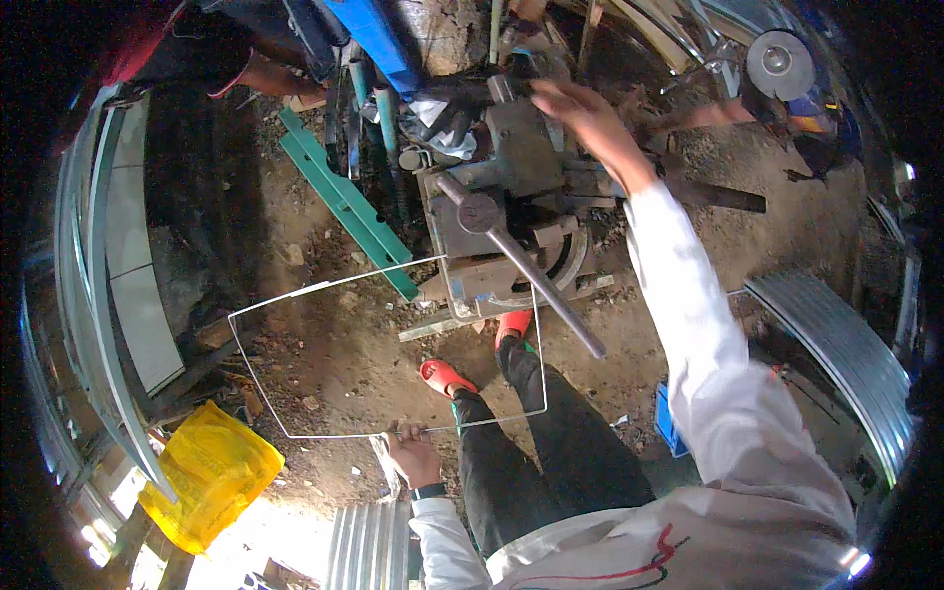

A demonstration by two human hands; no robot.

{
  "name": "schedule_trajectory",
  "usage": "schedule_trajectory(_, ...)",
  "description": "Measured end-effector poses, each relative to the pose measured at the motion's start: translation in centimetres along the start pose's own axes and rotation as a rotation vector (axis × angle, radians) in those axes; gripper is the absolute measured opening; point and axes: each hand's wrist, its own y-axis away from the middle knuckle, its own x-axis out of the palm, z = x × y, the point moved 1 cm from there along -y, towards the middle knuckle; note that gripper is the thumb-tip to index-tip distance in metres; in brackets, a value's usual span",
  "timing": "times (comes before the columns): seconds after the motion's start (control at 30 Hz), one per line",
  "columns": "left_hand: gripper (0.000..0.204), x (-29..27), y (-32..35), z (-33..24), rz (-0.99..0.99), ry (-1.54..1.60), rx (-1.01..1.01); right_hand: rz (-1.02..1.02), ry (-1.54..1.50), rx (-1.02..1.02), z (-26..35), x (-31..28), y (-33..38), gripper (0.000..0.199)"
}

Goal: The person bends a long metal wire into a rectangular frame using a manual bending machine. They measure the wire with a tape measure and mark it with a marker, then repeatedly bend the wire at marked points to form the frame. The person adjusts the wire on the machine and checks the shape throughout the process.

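My left hand (413, 454) grips the near side of a thin metal rod bent into a large rectangular frame (295, 293), which hangs over the dirt floor. The frame's far end reaches into a rusty bending machine (511, 246) in front of me. My right hand (582, 113), arm stretched out in a white sleeve, reaches over the top of the machine with fingers spread, holding nothing I can see. The machine's long steel lever (531, 270) slants down toward my legs and red sandals (447, 377).
A green steel channel (344, 202) lies left of the machine. A yellow plastic bag (211, 472) sits at lower left, corrugated sheets (841, 344) at right and below. Another person's arm (265, 79) shows at top left. Scrap and pipes crowd the back.
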Motion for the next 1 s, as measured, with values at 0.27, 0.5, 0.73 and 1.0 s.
schedule_trajectory(0.27, 0.030, -1.7, -0.8, 0.4, -0.007, -0.024, -0.024, 0.308, 0.034, 0.264, -0.7, 3.5, -7.6, 0.062)
schedule_trajectory(0.5, 0.026, -1.3, -0.5, 0.4, -0.014, -0.014, -0.008, 0.332, -0.359, 0.453, 0.8, 2.9, -6.7, 0.061)
schedule_trajectory(0.73, 0.026, 0.2, 0.4, 0.5, -0.054, 0.001, -0.004, 0.261, 0.122, 0.312, -0.3, 3.7, -7.2, 0.072)
schedule_trajectory(1.0, 0.016, -0.2, -0.2, -0.2, 0.084, 0.345, -0.079, 0.382, 0.116, 0.000, -2.7, 2.5, -7.4, 0.045)
